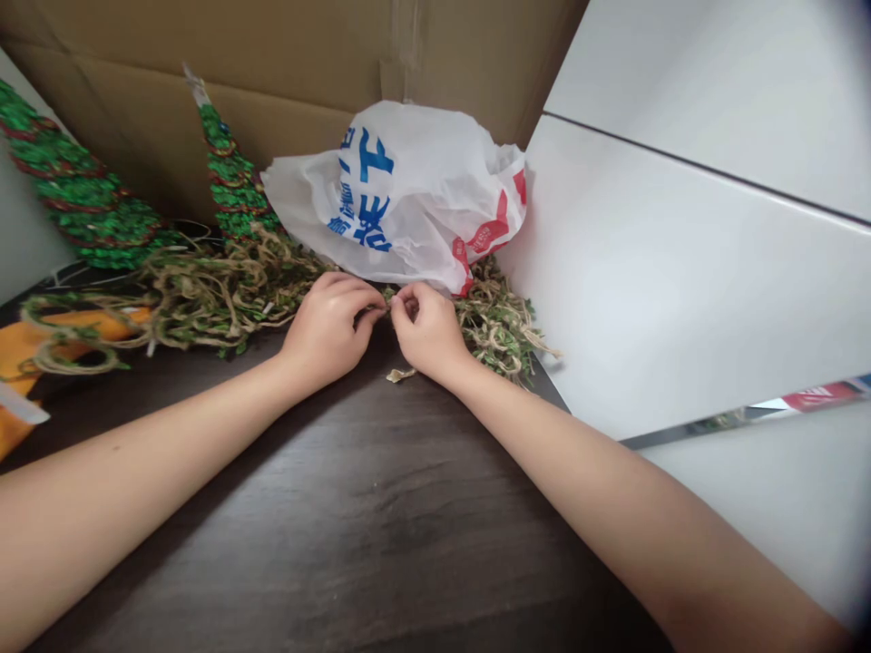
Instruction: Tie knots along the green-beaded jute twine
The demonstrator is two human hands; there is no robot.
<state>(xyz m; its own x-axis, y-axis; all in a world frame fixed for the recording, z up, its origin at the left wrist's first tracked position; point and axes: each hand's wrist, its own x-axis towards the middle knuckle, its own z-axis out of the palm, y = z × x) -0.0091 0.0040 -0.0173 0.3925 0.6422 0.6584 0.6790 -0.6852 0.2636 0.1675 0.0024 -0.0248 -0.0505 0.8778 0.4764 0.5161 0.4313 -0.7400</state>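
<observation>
Both hands meet fingertip to fingertip above the dark tabletop, just in front of a white plastic bag [435,181]. My left hand [330,325] is closed in a pinch, and so is my right hand [430,328]. A thin bit of leafy twine garland [388,294] shows between the fingertips; most of the hold is hidden by the fingers. Tangled brown twine with small green leaves [224,299] spreads to the left of my left hand. More of the leafy twine [500,322] lies under the bag and behind my right wrist. A frayed, knotted twine end [400,375] pokes out below my right hand.
Two green tinsel Christmas trees, a larger one [88,195] and a smaller one [235,177], stand at the back left. An orange packet [41,354] lies at the left edge. Behind rises a cardboard sheet [272,54]; white panels [680,254] border the dark table [367,526] on the right.
</observation>
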